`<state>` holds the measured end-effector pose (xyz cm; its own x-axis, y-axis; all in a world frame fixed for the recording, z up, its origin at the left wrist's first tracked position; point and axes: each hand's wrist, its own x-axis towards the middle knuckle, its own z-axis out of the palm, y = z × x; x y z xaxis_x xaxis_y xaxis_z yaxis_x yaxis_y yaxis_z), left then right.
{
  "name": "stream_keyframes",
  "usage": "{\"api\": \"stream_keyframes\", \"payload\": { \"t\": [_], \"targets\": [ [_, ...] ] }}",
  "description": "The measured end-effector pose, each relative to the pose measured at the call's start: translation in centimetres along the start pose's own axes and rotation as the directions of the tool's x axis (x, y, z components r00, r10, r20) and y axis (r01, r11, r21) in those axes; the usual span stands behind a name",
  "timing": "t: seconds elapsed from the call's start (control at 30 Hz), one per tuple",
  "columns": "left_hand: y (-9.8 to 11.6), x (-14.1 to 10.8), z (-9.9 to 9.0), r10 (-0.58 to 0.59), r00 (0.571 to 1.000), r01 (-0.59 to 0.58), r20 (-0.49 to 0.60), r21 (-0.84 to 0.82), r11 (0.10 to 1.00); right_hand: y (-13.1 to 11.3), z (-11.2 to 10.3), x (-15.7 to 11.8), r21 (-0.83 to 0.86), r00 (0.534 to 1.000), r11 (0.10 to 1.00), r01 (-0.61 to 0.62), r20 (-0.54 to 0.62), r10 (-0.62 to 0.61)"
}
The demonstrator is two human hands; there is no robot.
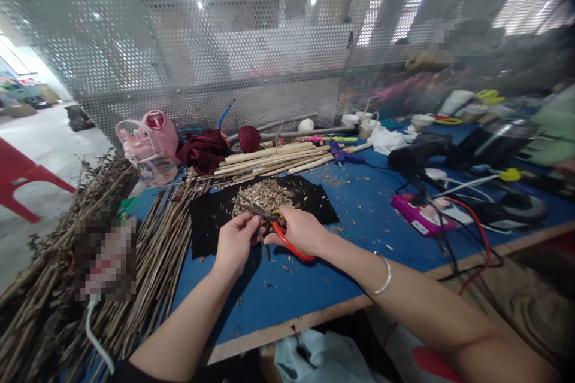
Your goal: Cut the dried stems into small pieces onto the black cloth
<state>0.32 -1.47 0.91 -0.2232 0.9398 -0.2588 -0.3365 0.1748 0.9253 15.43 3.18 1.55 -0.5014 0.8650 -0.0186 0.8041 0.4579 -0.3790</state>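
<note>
My right hand (299, 230) is closed on the orange handles of a pair of scissors (293, 244), whose dark blades point up and left. Beside it, my left hand (238, 238) pinches a thin dark stem (265, 246) near the blades. Just beyond both hands lies a heap of pale brown cut pieces (265, 194) on a black cloth (204, 222). Small bits are scattered over the cloth and the blue tabletop (287, 287).
Dried stalks (155, 251) lie in a large bundle at the left. Peeled sticks (274, 160), a blue glue gun (345, 154) and a dark red yarn ball (249, 139) are behind the cloth. At the right stands a purple power strip (422, 215) with cables. A pink bottle (150, 152) stands back left.
</note>
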Motion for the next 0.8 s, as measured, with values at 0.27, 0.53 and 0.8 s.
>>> {"api": "stream_keyframes", "payload": {
  "t": [0.27,0.53,0.8],
  "targets": [
    [-0.15,0.36,-0.34,-0.040,0.999,0.040,-0.007,0.009,0.999,-0.07,-0.01,0.12,-0.038,0.995,0.996,-0.086,0.041,0.088],
    [0.13,0.53,-0.32,-0.068,0.998,0.069,-0.013,0.069,0.995,0.38,0.00,0.36,-0.044,0.998,0.998,-0.049,0.032,0.051],
    [-0.10,0.52,-0.58,-0.092,0.990,0.076,0.110,0.137,0.988,0.70,-0.19,0.74,-0.029,0.996,0.996,-0.089,0.019,0.090]
  ]
}}
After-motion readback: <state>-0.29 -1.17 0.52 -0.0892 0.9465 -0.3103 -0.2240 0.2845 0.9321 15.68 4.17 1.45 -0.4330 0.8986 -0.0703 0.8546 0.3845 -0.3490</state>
